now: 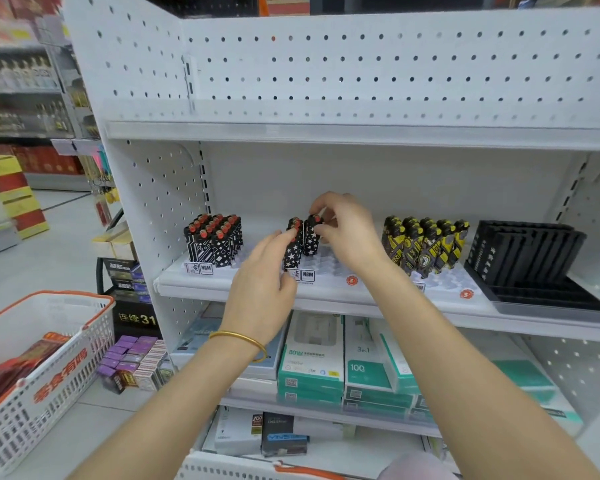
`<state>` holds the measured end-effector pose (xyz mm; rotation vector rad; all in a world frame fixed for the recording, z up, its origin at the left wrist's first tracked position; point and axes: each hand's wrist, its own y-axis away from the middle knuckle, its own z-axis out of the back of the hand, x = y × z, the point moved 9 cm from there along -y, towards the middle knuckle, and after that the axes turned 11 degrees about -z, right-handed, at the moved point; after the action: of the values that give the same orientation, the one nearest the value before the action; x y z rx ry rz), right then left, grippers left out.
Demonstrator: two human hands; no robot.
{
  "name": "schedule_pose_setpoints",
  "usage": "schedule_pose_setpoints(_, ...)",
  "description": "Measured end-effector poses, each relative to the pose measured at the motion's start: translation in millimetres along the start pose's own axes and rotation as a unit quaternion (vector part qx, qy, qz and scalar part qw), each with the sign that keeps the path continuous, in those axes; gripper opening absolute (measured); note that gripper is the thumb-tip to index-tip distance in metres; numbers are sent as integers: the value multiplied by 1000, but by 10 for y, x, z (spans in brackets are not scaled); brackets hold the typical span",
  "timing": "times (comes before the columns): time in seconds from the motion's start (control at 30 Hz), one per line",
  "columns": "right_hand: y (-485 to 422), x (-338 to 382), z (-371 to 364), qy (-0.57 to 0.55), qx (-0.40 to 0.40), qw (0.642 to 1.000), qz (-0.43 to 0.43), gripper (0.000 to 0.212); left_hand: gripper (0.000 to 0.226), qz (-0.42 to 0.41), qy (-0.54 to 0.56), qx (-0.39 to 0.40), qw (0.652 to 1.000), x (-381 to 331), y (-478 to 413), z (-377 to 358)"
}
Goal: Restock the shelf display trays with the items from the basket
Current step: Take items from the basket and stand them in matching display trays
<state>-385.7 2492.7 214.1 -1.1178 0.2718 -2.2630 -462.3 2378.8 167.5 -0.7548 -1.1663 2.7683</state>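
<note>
- Your right hand [347, 230] pinched the top of the rear star lighter [310, 241].
- Your left hand [260, 282] touched the front star lighter [292, 253]; its own back hid the grip, so I cannot tell.
</note>
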Motion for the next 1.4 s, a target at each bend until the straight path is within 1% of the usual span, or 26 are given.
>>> schedule_pose_setpoints(0.1, -18, -21, -29, 47, -9, 999, 10, 22, 61, 2, 9, 2, 1000, 2, 17, -10)
schedule_pose_setpoints(0.3, -70, 9, -100, 122, 4, 992, 22, 21, 61, 1, 14, -8, 1000, 18, 29, -27)
schedule_pose_setpoints(0.43, -76, -54, -187, 148, 25, 989, -5, 33, 60, 5, 17, -1, 1000, 26, 29, -29)
schedule_pose_setpoints(0.53, 45, -45, -73, 104, 11, 994, -11, 48, 59, -5, 9, 2, 1000, -9, 35, 4)
schedule_pose_setpoints(0.6, 211, -3, 152, 49, -39, 998, 0, 52, 55, -37, -17, -30, 999, -90, 89, 115)
schedule_pose_setpoints(0.67, 512, 25, 345, -30, -75, 997, 8, 44, 48, -63, -26, -86, 994, -173, 252, 264)
schedule_pose_setpoints(0.7, 705, 17, 368, -64, -72, 995, 7, 38, 43, -71, -22, -109, 991, -204, 378, 313)
schedule_pose_setpoints(0.77, 1153, -25, 228, -103, -26, 994, 1, 31, 33, -81, -5, -122, 989, -217, 707, 289)
schedule_pose_setpoints(0.83, 1568, -204, -145, -106, 52, 992, -34, 29, 28, -51, 15, -72, 996, -65, 1115, 60)
schedule_pose_setpoints(0.9, 1964, -526, -675, -87, 146, 981, -96, 25, 27, 21, 27, 6, 999, 245, 1615, -281)
schedule_pose_setpoints(0.93, 2170, -723, -956, -78, 191, 970, -132, 23, 28, 68, 33, 43, 996, 425, 1888, -451)
schedule_pose_setpoints(1.0, 2575, -1108, -1497, -35, 275, 942, -187, 20, 30, 162, 37, 114, 979, 790, 2428, -769)
schedule_pose_setpoints(1.07, 2945, -1441, -1944, 2, 346, 911, -226, 20, 30, 231, 28, 192, 953, 1096, 2934, -1060)
schedule_pose_setpoints(1.13, 3272, -1772, -2277, -24, 395, 869, -299, 19, 30, 271, 11, 272, 923, 1363, 3407, -1335)
schedule_pose_setpoints(1.2, 3528, -2070, -2450, -55, 403, 825, -393, 22, 32, 297, -2, 347, 890, 1592, 3852, -1594)
schedule_pose_setpoints(1.23, 3608, -2200, -2489, -56, 395, 814, -422, 25, 36, 301, -12, 388, 871, 1678, 4059, -1722)
schedule_pose_setpoints(1.3, 3686, -2421, -2543, -46, 374, 810, -450, 31, 48, 283, -35, 462, 840, 1780, 4383, -1979)
schedule_pose_setpoints(1.4, 3669, -2629, -2592, -58, 341, 803, -485, 37, 67, 208, -69, 527, 821, 1847, 4601, -2409)
